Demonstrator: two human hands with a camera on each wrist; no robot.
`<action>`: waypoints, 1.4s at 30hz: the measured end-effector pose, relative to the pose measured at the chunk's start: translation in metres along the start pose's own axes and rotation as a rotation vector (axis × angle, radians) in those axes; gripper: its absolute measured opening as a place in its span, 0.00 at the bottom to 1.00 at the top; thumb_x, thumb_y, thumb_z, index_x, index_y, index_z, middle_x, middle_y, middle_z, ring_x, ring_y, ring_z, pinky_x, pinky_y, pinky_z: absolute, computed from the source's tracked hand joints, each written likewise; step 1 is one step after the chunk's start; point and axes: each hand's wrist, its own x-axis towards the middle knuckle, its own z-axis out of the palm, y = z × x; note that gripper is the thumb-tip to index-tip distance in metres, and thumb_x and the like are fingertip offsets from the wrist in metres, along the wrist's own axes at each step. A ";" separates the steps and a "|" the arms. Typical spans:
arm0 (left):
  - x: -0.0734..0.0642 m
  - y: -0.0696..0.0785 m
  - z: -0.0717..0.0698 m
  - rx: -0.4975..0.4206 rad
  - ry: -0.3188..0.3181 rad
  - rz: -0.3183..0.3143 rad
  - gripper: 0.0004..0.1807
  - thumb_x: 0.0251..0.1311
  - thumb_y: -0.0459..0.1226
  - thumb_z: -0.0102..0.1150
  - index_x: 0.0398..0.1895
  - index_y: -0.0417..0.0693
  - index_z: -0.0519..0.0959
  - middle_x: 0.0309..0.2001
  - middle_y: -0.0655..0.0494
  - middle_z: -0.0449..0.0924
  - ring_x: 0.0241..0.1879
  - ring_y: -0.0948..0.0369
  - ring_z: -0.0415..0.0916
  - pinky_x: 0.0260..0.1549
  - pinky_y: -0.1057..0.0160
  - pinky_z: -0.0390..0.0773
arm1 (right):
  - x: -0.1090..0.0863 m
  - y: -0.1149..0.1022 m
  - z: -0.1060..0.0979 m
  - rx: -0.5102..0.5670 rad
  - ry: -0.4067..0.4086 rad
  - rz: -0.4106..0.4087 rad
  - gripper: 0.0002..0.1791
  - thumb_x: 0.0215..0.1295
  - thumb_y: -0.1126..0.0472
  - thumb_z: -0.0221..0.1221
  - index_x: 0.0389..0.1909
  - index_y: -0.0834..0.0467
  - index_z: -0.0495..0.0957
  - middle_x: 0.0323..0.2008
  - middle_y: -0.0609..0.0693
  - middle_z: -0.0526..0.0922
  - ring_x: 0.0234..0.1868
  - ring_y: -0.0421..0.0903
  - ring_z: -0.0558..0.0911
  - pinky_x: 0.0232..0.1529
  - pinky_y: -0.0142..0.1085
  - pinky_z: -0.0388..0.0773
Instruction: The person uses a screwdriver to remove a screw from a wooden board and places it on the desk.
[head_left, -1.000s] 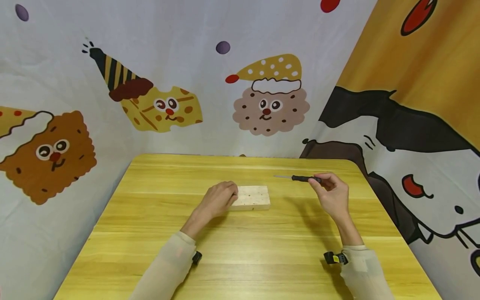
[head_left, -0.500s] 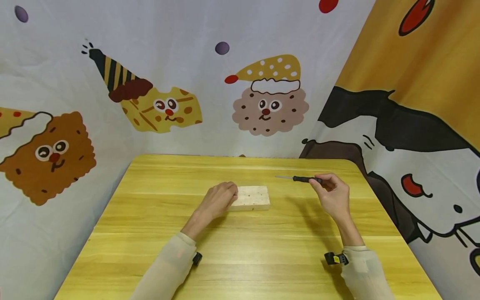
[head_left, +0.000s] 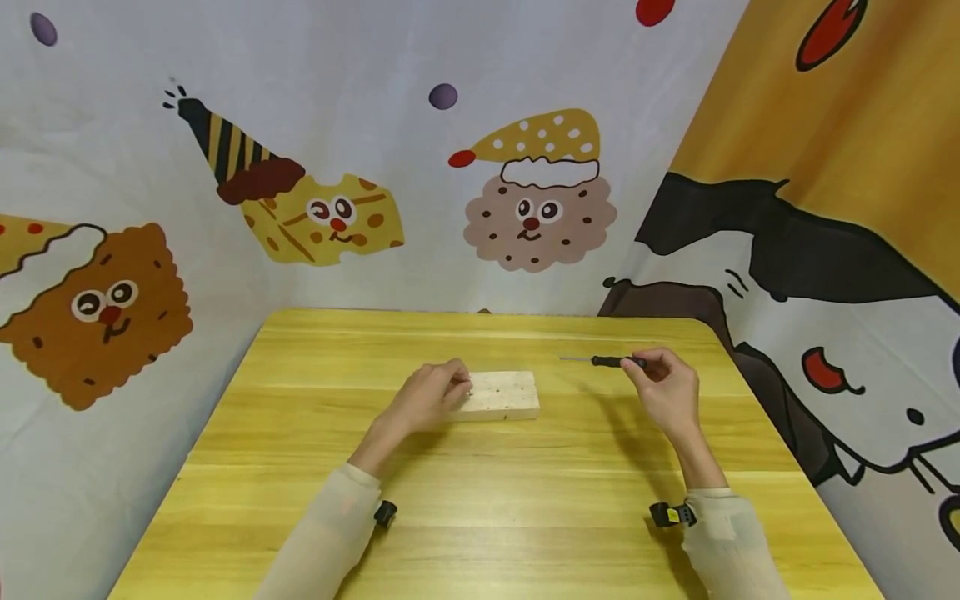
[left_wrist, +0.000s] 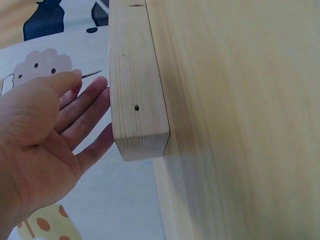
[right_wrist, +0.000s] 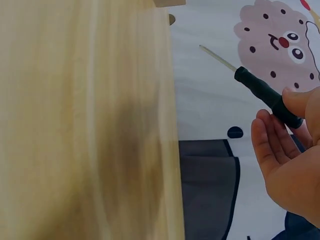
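Between thumb and forefinger, my left hand (head_left: 426, 397) pinches a small screw (left_wrist: 92, 74), its pointed metal tip sticking out and its head hidden. That hand is at the left end of a pale wooden block (head_left: 504, 393), the other fingers close along its side. The block lies flat on the table, with several small dark holes in its top and a hole in the side that the left wrist view shows. To the right of the block, my right hand (head_left: 667, 392) holds a screwdriver (right_wrist: 260, 90) by the end of its black handle, raised over the table, its thin shaft pointing left.
The wooden table (head_left: 480, 517) has its far edge close to a white cloth backdrop (head_left: 360, 100) with cartoon prints. A yellow printed section (head_left: 862, 167) hangs at the right. Both wrists wear small black cameras.
My left hand has shifted slightly left at the block, its fingers lifting a little. The screwdriver in my right hand has moved slightly right. The block has stayed in place.
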 end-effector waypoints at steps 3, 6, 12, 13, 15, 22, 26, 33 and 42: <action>-0.004 -0.004 -0.005 -0.033 0.005 -0.022 0.05 0.75 0.42 0.58 0.45 0.54 0.82 0.41 0.61 0.89 0.43 0.64 0.87 0.46 0.61 0.88 | -0.001 0.003 -0.001 -0.007 -0.007 0.028 0.16 0.64 0.53 0.72 0.46 0.59 0.86 0.42 0.59 0.89 0.36 0.27 0.83 0.36 0.18 0.80; -0.007 -0.009 -0.010 -0.062 0.025 -0.043 0.04 0.74 0.42 0.60 0.44 0.54 0.82 0.42 0.60 0.89 0.45 0.62 0.89 0.47 0.61 0.88 | -0.001 0.007 -0.001 0.010 -0.020 0.060 0.17 0.65 0.52 0.71 0.46 0.59 0.85 0.42 0.60 0.89 0.35 0.31 0.86 0.34 0.22 0.83; -0.014 -0.022 -0.025 -0.081 0.091 -0.058 0.03 0.72 0.42 0.62 0.41 0.55 0.83 0.40 0.61 0.89 0.46 0.59 0.89 0.49 0.53 0.87 | 0.002 0.019 -0.001 0.047 -0.059 0.124 0.18 0.66 0.53 0.70 0.49 0.61 0.83 0.44 0.59 0.87 0.36 0.39 0.91 0.38 0.24 0.86; -0.015 -0.024 -0.027 -0.071 0.102 -0.056 0.03 0.72 0.42 0.63 0.41 0.55 0.83 0.40 0.62 0.89 0.45 0.59 0.89 0.50 0.52 0.86 | 0.002 0.021 -0.001 0.050 -0.067 0.130 0.18 0.67 0.54 0.70 0.50 0.61 0.83 0.45 0.59 0.86 0.36 0.39 0.91 0.39 0.25 0.87; -0.017 -0.030 -0.031 -0.055 0.127 -0.051 0.04 0.72 0.43 0.63 0.41 0.55 0.83 0.39 0.62 0.89 0.44 0.60 0.88 0.50 0.51 0.85 | 0.003 0.025 -0.001 0.061 -0.081 0.144 0.18 0.67 0.55 0.69 0.51 0.62 0.82 0.46 0.57 0.85 0.37 0.40 0.92 0.41 0.29 0.88; -0.024 -0.049 -0.040 -0.064 0.183 -0.067 0.05 0.72 0.42 0.63 0.42 0.53 0.85 0.39 0.58 0.89 0.42 0.58 0.87 0.47 0.50 0.87 | 0.003 0.031 -0.001 0.112 -0.148 0.209 0.19 0.67 0.57 0.69 0.53 0.65 0.80 0.49 0.57 0.83 0.40 0.42 0.92 0.43 0.31 0.89; -0.030 -0.057 -0.044 -0.059 0.184 -0.079 0.05 0.72 0.42 0.63 0.41 0.53 0.85 0.40 0.56 0.90 0.42 0.56 0.87 0.48 0.48 0.87 | 0.004 0.035 -0.001 0.107 -0.182 0.232 0.20 0.68 0.57 0.69 0.54 0.65 0.80 0.50 0.58 0.82 0.40 0.41 0.92 0.43 0.33 0.89; -0.039 -0.064 -0.048 -0.039 0.154 -0.096 0.05 0.70 0.40 0.65 0.39 0.50 0.86 0.37 0.56 0.89 0.40 0.57 0.86 0.46 0.49 0.87 | 0.005 0.043 -0.002 -0.016 -0.251 0.263 0.19 0.70 0.56 0.67 0.57 0.62 0.81 0.56 0.61 0.81 0.42 0.30 0.87 0.42 0.29 0.88; -0.047 -0.073 -0.048 0.059 0.011 -0.186 0.02 0.68 0.39 0.68 0.36 0.54 0.87 0.33 0.60 0.88 0.33 0.65 0.81 0.38 0.60 0.82 | 0.009 0.051 0.000 -0.222 -0.356 0.224 0.18 0.71 0.55 0.66 0.56 0.59 0.83 0.55 0.63 0.86 0.53 0.59 0.86 0.41 0.30 0.82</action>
